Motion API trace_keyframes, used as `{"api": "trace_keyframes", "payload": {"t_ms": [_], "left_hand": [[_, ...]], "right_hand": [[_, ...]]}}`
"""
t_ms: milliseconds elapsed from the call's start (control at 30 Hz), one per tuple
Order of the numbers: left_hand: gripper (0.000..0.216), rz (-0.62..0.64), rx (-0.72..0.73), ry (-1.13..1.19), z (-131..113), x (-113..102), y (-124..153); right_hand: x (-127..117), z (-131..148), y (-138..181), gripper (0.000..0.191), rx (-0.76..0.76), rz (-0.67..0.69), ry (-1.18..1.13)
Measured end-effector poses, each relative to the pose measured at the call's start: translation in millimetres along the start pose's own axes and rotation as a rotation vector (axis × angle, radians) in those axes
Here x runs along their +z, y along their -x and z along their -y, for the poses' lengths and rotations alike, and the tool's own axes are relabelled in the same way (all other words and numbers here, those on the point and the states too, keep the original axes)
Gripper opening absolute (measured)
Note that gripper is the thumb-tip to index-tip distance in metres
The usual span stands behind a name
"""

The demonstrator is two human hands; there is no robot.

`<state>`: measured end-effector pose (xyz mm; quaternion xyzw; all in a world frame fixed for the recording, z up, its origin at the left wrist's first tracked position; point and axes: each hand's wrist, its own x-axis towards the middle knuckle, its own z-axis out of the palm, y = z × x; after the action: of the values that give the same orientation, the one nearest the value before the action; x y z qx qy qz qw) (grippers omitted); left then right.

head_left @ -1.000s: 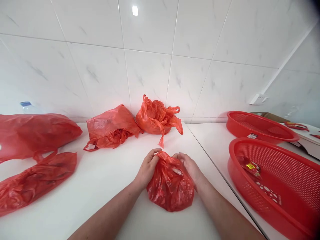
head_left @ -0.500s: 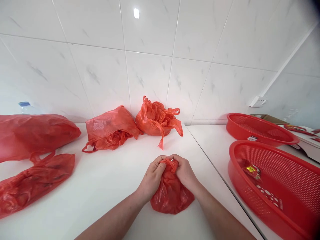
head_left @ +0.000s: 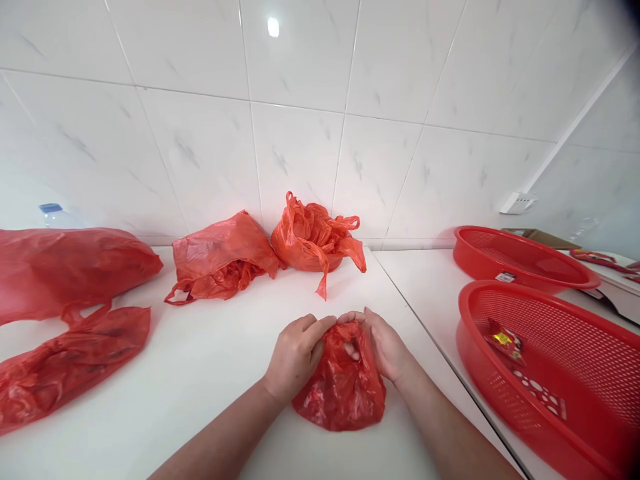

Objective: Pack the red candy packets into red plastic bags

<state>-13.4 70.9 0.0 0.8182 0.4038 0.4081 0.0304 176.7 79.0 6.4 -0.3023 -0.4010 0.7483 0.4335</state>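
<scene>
In front of me a red plastic bag (head_left: 340, 397) rests on the white table, its contents only dimly visible through the film. My left hand (head_left: 299, 352) pinches the bag's gathered top from the left, thumb and forefinger together. On the other side my right hand (head_left: 383, 343) grips the top as well. Its fingers curl over the rim and its thumb shows through a gap in the bag's upper part. What lies inside the bag I cannot make out.
Behind, by the tiled wall, sit a slumped red bag (head_left: 225, 247) and a bundle of crumpled red bags (head_left: 313, 233). Two filled red bags (head_left: 70, 267) lie at left. A red perforated basket (head_left: 500, 393) at right holds a small packet (head_left: 504, 340); another red basket (head_left: 475, 257) stands behind.
My hands have moved slightly apart, and the bag's bunched top is now spread wider. My right thumb has slipped into a gap in it.
</scene>
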Motion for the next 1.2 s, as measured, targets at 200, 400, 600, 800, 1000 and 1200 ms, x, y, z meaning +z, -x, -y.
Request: {"api": "trace_keyframes", "payload": {"t_ms": [200, 400, 600, 800, 1000, 1200], "left_hand": [[0.043, -0.086, 0.288, -0.111, 0.0, -1.8, -0.8], [0.056, -0.214, 0.254, -0.027, 4.0, -13.3, 3.4], [0.028, -0.269, 0.096, 0.078, 23.9, -36.4, 25.5], [0.018, -0.189, -0.094, 0.058, 24.8, -52.4, 55.2], [0.035, -0.143, -0.272, 0.122, 21.2, -51.0, 55.4], [0.101, 0.119, -0.067, 0.046, 5.7, -33.5, 47.9]], "right_hand": [[3.3, 2.5, 1.1, 0.016, -0.091, -0.031, -0.055], [-10.8, 4.1, -5.7, 0.016, -0.225, -0.384, 0.511], [-59.0, 1.5, -20.7, 0.022, -0.305, -0.758, 0.793], [-69.3, -2.7, -24.6, 0.023, -0.27, -0.811, 0.963], [-60.6, -0.6, -16.5, 0.017, -0.219, -0.66, 1.079], [-8.8, -23.4, -12.9, 0.016, -0.236, -0.377, 1.134]]}}
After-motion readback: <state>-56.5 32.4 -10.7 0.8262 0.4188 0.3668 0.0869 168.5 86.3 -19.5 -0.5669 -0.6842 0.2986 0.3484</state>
